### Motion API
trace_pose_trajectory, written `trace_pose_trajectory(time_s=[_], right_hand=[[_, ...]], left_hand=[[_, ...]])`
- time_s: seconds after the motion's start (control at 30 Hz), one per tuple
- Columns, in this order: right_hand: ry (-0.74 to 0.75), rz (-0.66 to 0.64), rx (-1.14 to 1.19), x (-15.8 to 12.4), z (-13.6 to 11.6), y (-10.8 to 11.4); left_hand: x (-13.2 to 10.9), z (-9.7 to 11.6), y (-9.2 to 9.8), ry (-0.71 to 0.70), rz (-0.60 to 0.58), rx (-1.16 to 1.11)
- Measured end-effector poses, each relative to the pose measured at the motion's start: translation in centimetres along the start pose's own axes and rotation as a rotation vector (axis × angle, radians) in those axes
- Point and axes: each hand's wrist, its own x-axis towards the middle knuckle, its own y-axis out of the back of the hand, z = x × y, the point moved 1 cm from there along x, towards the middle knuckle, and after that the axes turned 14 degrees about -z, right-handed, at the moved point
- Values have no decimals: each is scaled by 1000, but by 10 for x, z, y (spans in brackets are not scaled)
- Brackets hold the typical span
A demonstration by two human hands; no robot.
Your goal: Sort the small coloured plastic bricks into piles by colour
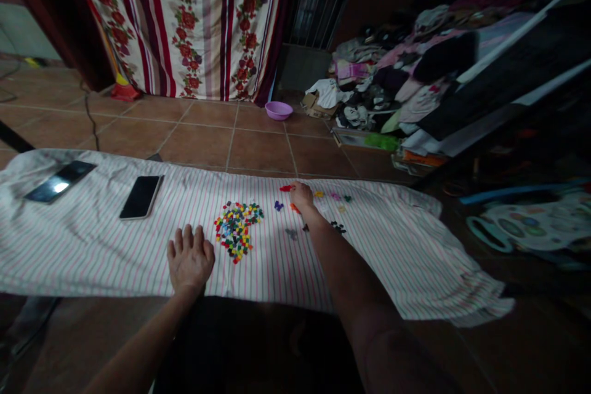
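Note:
My left hand (190,257) lies flat on the striped cloth (129,258), fingers stretched out and empty. To its right spreads a mixed heap of small coloured pieces (236,228), too small to tell their kind. At the far edge of the cloth, my right hand (302,196) is closed, fingertips down beside a few red pieces (286,188); whatever they pinch is hidden. Around it lie small one-colour groups: purple pieces (278,205), orange pieces (294,207), yellow pieces (319,194), pink pieces (335,196), green pieces (348,199), grey pieces (291,234) and black pieces (338,227).
Two dark flat devices, a phone (141,197) and a glossy slab (61,182), rest on the cloth at left. Beyond it are a tiled floor, a purple basin (279,111) and a floral curtain (184,24). A pile of clothes (397,74) fills the back right.

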Motion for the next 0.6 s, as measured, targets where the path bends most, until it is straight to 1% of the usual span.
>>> trace_pose_trajectory(time_s=[0.13,0.3,0.47,0.6], right_hand=[[-15,0,0,-1,-1,1],[38,66,2,-8,-7,7],[56,23,-55,-23,-22,11],[126,17,-43,-39,-37,5]], left_hand=[[0,1,2,-3,-20,-7],[0,0,4,-10,-18,15],[0,-1,2,-19,-6,36],[-1,0,3,-14,5,28]])
